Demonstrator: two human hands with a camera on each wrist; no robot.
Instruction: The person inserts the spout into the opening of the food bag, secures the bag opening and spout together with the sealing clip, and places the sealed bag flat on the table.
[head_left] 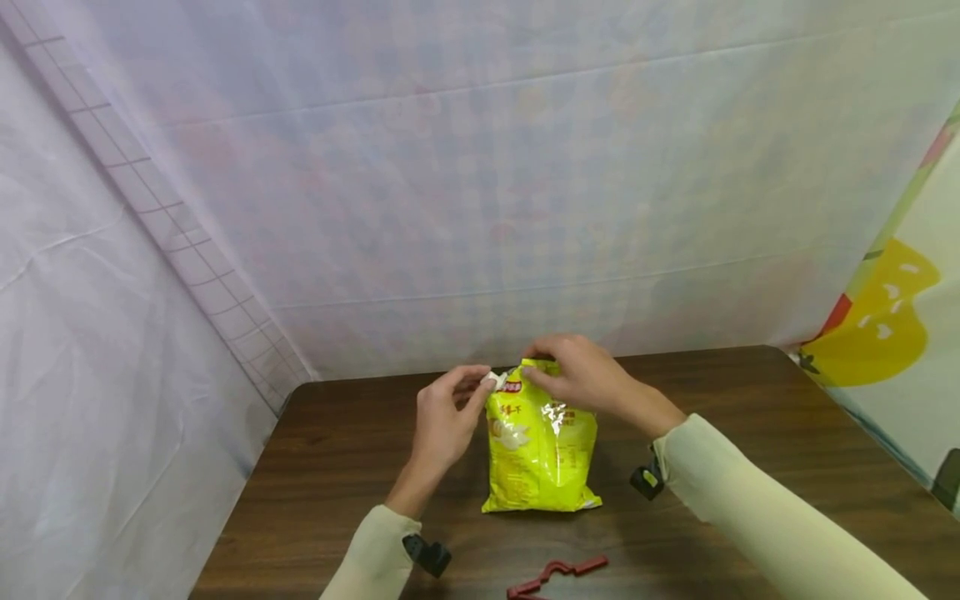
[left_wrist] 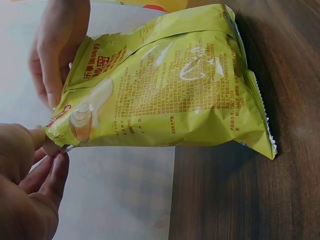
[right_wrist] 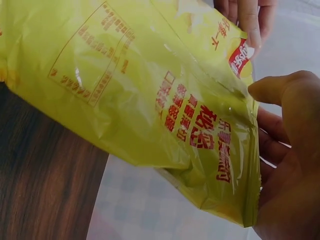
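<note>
The thumb and fingertips of the left hand (head_left: 444, 421) are pinching the top corner of a yellow snack bag (head_left: 542, 467), where a small whitish patch (head_left: 498, 381) is showing, too small to identify. The fingers of the right hand (head_left: 583, 375) are gripping the same top edge farther along, the thumb pressing the printed face and the other fingers curling behind. Between the hands, the bag is standing upright over a dark wooden table (head_left: 352, 442), its red-printed panel facing the person and its lower seam hanging at or just above the wood; which one is unclear. Pale yellow sleeves (head_left: 757, 500) are covering the forearms, and a small black device (head_left: 427, 556) is sitting at each wrist. Nearer the person, a dark red hinged piece (head_left: 557, 573) is lying on the table, partly running out of view. Behind, a pale checked sheet (head_left: 517, 208) is hanging.
</note>
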